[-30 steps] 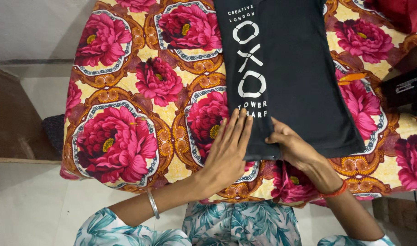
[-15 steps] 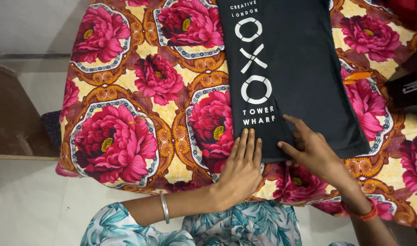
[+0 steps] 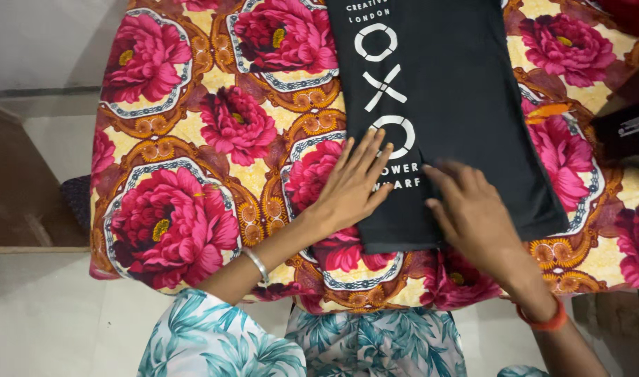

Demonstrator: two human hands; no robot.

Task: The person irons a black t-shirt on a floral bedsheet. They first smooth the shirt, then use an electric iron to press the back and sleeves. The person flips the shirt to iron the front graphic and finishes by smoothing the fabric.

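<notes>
A folded black shirt with white print is laid flat on a floral bedsheet, running from the far edge down to just short of the near edge, right of the sheet's middle. The left hand is pressed flat on the shirt's near left edge — fingers spread and straight, palm partly on the sheet, nothing gripped. The right hand is laid open, palm down, on the shirt's near right part, fingers extended along a fold line; nothing is held. A silver bangle is worn on the left wrist, an orange band on the right. A dark object is seen at the sheet's right edge.
</notes>
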